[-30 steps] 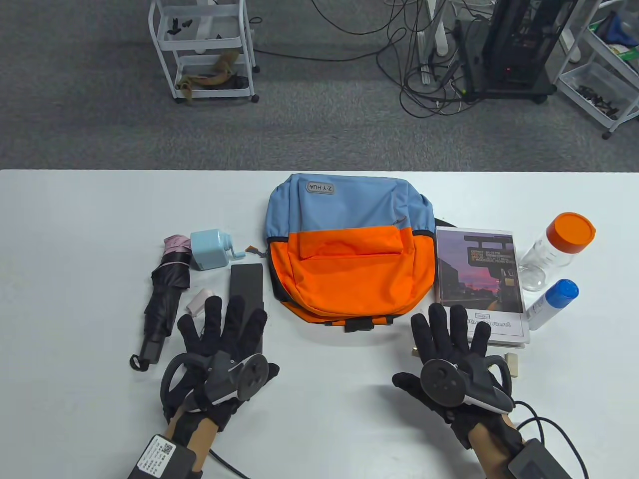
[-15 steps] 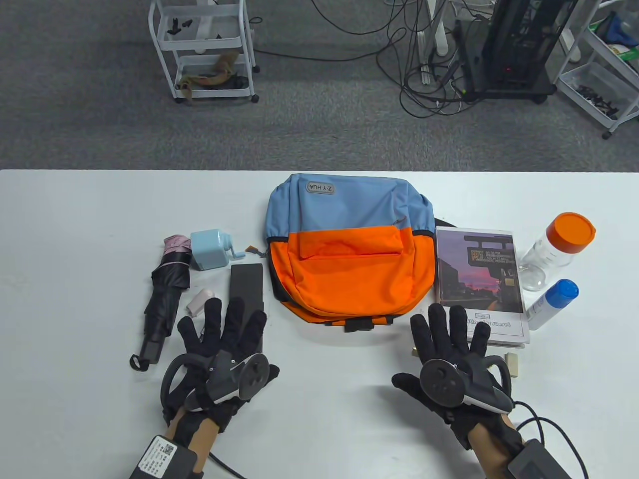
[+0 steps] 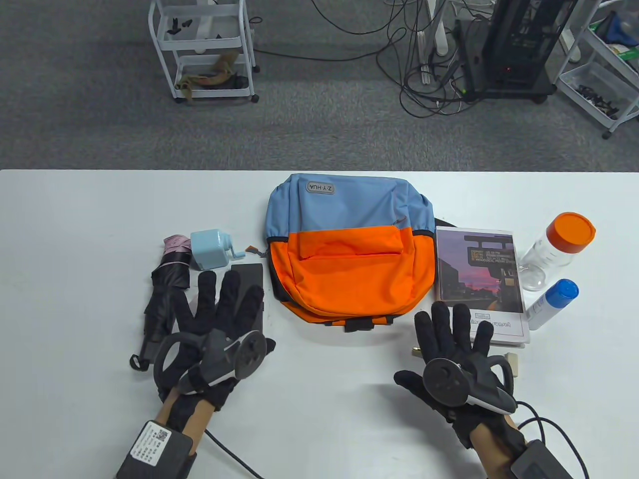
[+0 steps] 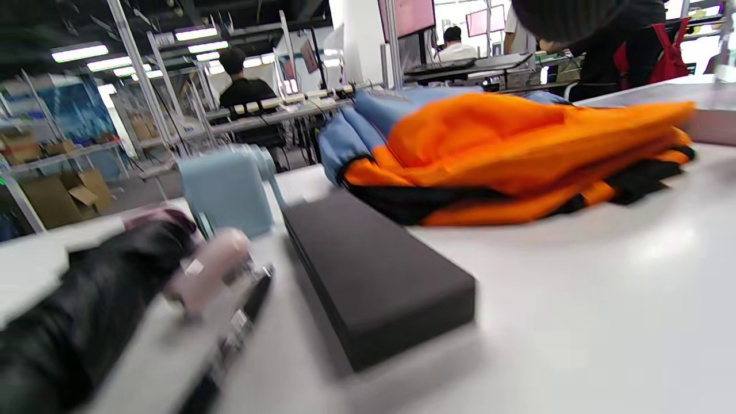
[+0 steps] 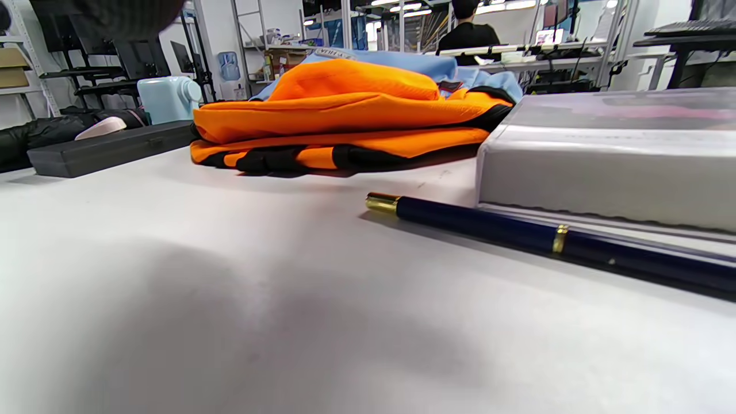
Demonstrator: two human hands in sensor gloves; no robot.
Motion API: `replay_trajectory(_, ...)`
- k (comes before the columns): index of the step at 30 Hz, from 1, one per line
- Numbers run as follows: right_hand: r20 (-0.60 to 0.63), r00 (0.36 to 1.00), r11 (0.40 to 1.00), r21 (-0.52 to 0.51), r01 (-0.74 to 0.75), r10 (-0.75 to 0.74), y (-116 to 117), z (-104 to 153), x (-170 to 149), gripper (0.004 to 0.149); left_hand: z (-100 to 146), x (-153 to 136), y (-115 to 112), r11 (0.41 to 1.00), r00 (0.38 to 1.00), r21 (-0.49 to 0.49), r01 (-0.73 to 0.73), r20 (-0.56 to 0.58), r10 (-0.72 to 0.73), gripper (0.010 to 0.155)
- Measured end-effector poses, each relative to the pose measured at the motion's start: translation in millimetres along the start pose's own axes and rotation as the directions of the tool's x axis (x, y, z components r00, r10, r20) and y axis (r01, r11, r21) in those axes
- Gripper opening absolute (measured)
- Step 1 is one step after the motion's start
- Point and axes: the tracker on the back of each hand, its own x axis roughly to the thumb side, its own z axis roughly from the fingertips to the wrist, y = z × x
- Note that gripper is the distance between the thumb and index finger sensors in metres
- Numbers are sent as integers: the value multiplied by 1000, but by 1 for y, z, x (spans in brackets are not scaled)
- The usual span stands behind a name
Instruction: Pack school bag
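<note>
The blue and orange school bag (image 3: 349,249) lies flat and zipped at the table's middle; it also shows in the left wrist view (image 4: 506,155) and right wrist view (image 5: 351,115). My left hand (image 3: 219,309) is spread open, fingers over the black pencil case (image 3: 248,277) and the pink eraser (image 4: 210,270), beside the folded black umbrella (image 3: 162,299). My right hand (image 3: 449,329) lies spread open with fingertips over the near edge of the book (image 3: 479,279). A dark blue pen (image 5: 546,238) lies along the book's edge under that hand.
A light blue pencil sharpener (image 3: 212,249) stands behind the umbrella. A clear bottle with orange cap (image 3: 556,249) and a white bottle with blue cap (image 3: 551,304) lie right of the book. A small cream eraser (image 3: 512,362) sits by my right hand.
My left hand has moved forward and a little left, now covering the pink eraser and more of the pencil case. My right hand has barely shifted.
</note>
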Motion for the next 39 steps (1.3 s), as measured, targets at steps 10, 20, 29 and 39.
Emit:
replay_trajectory(10,-2,1000,1000,-11,13,-13,-2,2,-2,107,-67,-1,-12,954,996,-299,14,-84,-41,85)
replay_trajectory(20,-16,1000,1000,16,9,-9,-1,3,-2,108,-83,39,-68,843,945,-538,19,-267,-191,93)
replay_trajectory(29,-3,1000,1000,29,8,-8,2,1,2,108,-73,43,-78,870,900,-487,-78,-410,-149,97)
replay_trajectory(39,-2,1000,999,26,25,-25,1,1,1,108,-37,19,-26,956,928,-240,-168,-366,71,99)
